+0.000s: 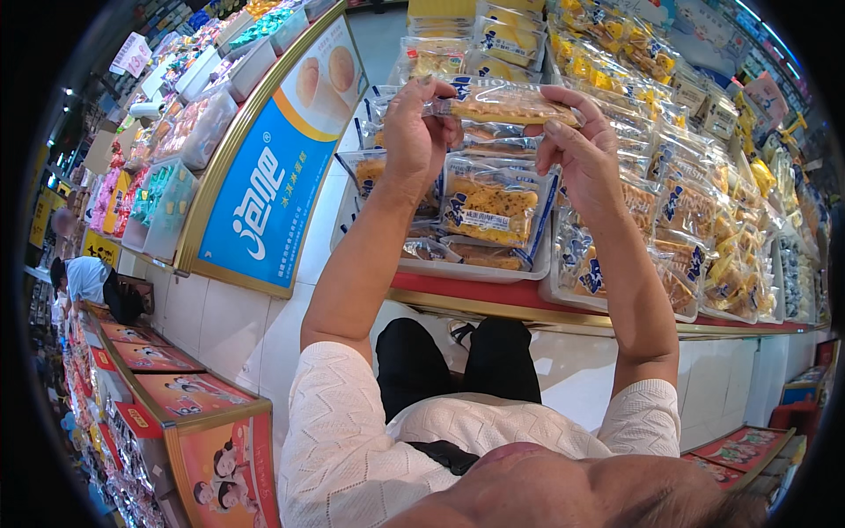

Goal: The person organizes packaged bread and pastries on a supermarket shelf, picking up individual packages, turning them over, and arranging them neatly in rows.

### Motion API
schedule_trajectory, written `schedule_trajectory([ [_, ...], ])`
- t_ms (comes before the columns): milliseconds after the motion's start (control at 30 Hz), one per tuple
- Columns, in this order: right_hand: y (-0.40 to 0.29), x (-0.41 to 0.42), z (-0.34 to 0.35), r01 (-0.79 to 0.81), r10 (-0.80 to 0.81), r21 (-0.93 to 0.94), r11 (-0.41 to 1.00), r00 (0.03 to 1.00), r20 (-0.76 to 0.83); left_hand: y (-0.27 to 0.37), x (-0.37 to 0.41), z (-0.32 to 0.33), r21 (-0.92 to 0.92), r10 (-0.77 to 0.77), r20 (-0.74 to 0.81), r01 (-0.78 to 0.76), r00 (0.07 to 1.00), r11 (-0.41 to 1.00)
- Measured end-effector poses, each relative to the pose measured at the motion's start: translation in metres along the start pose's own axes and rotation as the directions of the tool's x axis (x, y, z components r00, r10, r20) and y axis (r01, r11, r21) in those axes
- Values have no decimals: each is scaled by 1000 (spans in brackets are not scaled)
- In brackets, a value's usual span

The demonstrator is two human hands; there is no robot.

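Observation:
A clear-wrapped packet of bread (505, 105) is held level between my two hands, above a white plastic bin (472, 269). My left hand (420, 129) grips its left end, and the thumb and fingers of my right hand (581, 135) pinch its right end. Beneath it, a larger packet of speckled yellow bread (490, 208) stands upright at the front of the bin, its wrapper bearing writing. Several more packets lie around and behind it, partly hidden by my forearms and the held packet.
To the right, another bin (627, 305) and its neighbours are heaped with wrapped breads. A gold-edged blue advertising panel (270, 191) stands at the left, beside clear candy tubs (162, 204). A red-orange display stand (224, 462) is at lower left. Farther off, a person (92, 284) bends over.

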State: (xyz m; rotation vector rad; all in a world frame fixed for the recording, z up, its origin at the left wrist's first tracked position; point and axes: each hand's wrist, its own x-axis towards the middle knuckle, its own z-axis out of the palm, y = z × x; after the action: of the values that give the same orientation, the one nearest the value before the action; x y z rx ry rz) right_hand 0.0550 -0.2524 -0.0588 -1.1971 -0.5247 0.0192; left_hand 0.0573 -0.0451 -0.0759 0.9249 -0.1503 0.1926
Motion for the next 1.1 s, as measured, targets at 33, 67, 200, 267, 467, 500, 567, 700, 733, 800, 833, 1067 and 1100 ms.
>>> schedule_trajectory([
  [33,1,0,0,4,-4,0,1000,1000,-5,1,-1,1,3,-6,-6,6,1000,1000],
  [67,1,1,0,8,-8,0,1000,1000,-9,2,-1,1,6,-11,-11,11,1000,1000],
  [200,2,1,-1,8,-8,-13,1000,1000,-13,1,-2,1,12,-3,5,3,1000,1000],
  [267,4,2,-2,11,-11,-25,1000,1000,-10,1,-2,1,15,2,8,-2,1000,1000],
  [467,2,2,-1,-11,10,-37,999,1000,-28,3,-2,2,9,12,22,-13,1000,1000],
  [500,3,2,-1,-4,4,-34,999,1000,-27,1,-2,2,-2,17,24,-17,1000,1000],
  [567,3,2,-1,9,-9,-29,1000,1000,-26,0,0,1,-25,26,29,-25,999,999],
  [700,4,2,-2,-3,4,-27,1000,1000,4,-1,1,-5,-15,52,72,-51,996,999],
  [733,7,2,-4,-2,2,-19,1000,1000,27,-1,1,-5,-12,56,91,-55,994,998],
  [800,10,2,-6,10,-9,-35,999,999,37,-3,3,-9,-3,74,137,-75,988,997],
  [833,11,3,-7,18,-16,-43,999,999,44,-4,4,-10,0,75,139,-76,987,997],
  [1067,11,4,-10,67,-64,-28,997,994,89,-5,4,-10,36,100,173,-108,980,994],
  [1100,10,5,-10,71,-68,-31,997,994,91,-4,3,-9,57,107,176,-118,979,991],
])
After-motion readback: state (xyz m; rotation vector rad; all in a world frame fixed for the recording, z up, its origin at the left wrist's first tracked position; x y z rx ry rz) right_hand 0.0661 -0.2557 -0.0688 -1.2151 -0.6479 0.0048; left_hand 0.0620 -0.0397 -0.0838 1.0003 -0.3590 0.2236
